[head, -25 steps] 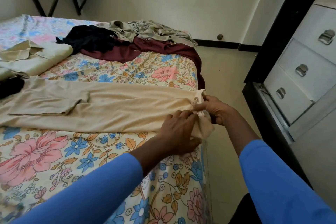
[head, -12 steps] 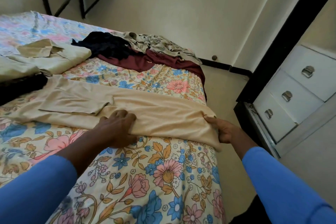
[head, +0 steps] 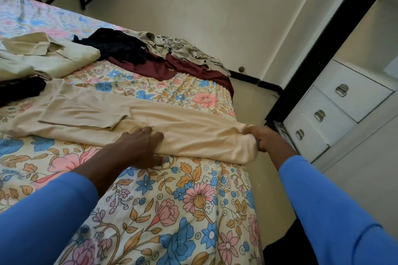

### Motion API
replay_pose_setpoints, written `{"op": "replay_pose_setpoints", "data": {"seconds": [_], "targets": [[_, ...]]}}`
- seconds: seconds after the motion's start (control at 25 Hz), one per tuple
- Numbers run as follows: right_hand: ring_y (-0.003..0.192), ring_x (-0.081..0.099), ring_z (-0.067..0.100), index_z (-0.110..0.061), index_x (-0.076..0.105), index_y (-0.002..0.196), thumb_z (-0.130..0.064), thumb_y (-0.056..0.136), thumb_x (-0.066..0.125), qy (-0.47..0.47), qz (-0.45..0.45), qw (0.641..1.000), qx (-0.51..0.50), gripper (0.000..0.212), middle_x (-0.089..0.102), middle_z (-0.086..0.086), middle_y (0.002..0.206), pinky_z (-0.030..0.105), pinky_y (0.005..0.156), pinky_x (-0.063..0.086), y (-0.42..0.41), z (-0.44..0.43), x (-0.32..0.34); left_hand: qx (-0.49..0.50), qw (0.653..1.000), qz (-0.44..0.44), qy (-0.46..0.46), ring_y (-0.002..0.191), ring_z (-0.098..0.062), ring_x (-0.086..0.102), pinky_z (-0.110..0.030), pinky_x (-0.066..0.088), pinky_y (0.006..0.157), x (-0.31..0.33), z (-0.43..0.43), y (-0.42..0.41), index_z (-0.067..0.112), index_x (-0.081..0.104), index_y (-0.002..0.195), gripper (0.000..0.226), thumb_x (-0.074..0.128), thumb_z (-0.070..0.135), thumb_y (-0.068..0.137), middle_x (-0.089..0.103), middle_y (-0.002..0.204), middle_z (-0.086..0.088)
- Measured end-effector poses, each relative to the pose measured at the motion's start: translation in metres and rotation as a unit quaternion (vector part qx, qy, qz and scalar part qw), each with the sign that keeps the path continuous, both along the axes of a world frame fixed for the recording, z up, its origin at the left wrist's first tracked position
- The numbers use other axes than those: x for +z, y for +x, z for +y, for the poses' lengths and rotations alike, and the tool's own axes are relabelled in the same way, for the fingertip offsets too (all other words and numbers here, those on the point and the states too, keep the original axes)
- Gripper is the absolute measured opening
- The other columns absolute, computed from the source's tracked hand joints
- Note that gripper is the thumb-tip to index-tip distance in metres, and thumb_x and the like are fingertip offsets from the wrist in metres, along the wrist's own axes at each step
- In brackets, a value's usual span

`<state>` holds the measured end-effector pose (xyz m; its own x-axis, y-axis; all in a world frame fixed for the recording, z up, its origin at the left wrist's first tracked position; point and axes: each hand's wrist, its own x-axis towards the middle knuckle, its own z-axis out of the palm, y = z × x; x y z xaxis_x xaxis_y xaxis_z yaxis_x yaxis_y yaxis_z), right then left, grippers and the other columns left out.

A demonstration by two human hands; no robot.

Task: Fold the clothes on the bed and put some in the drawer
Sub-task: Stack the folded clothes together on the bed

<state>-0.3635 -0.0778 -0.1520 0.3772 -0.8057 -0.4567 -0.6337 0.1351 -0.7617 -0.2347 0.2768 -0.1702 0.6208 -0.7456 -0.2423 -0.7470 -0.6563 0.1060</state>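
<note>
Grips with the right hand (head: 265, 137) the bunched end of a long beige soft-cloth garment (head: 193, 135), fingers clenched round it at the bed's edge. Holds with the left hand (head: 142, 146) the garment's near edge midway along, fingers curled over the cloth. Has the garment stretched flat across the floral-print bedsheet (head: 172, 211). Beyond, heaped together: crumpled maroon garment (head: 172, 69), dark navy garment (head: 120, 47), rumpled grey garment (head: 185, 49). Right of the bed: white drawers with metal handles (head: 336, 103), all closed.

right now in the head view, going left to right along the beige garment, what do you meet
black clothing → folded sleeve of the beige garment → left hand → right hand → white drawers
</note>
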Motion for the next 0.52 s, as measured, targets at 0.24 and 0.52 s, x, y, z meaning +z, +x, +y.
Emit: {"op": "replay_pose_setpoints", "data": {"seconds": [0.24, 0.52], "targets": [[0.087, 0.071, 0.025, -0.003, 0.070, 0.116, -0.012, 0.076, 0.083, 0.006, -0.075, 0.993, 0.092, 0.044, 0.075, 0.013, 0.103, 0.038, 0.071, 0.062, 0.073, 0.070, 0.070, 0.103, 0.936, 0.241, -0.237, 0.125, -0.024, 0.059, -0.036, 0.051, 0.093, 0.021, 0.019, 0.032, 0.020, 0.055, 0.145, 0.058, 0.066, 0.050, 0.097, 0.060, 0.142, -0.007], [0.069, 0.069, 0.024, 0.002, 0.062, 0.111, -0.016, 0.096, 0.073, 0.002, -0.076, 0.932, 0.355, 0.026, 0.067, 0.016, 0.092, 0.035, 0.064, 0.063, 0.152, 0.234, 0.063, 0.333, 0.712, 0.427, -0.447, 0.098, -0.025, 0.068, -0.036, 0.056, 0.084, 0.003, 0.041, 0.054, 0.008, 0.068, 0.120, 0.052, 0.053, 0.055, 0.104, 0.072, 0.117, -0.018]]}}
